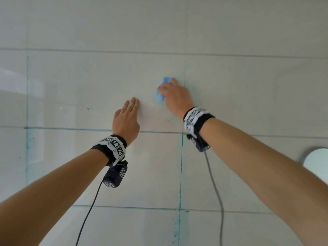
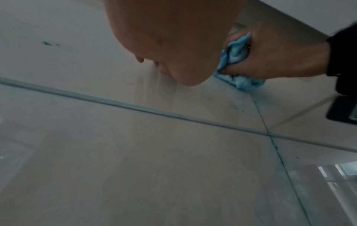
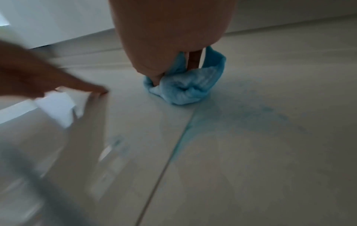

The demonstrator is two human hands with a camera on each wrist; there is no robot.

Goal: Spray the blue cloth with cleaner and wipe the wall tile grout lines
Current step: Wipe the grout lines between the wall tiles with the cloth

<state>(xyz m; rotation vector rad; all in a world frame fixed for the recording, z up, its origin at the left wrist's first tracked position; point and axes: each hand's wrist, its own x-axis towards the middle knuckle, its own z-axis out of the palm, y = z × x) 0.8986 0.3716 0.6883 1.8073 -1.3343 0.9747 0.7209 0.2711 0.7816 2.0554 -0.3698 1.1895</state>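
Right hand (image 1: 174,94) of mine grips the bunched blue cloth (image 3: 185,88), fingers curled round it, pressing it on the wall tile (image 1: 88,86) just left of the vertical grout line (image 1: 181,167). Blue smears lie beside that line. Left hand (image 1: 126,120) rests flat on the tile nearby, fingers straight.

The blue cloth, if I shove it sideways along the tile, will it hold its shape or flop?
The blue cloth looks soft and bunched in the right hand, so it probably flops and reshapes. It seems light. On the glossy wall tile it likely slides easily.
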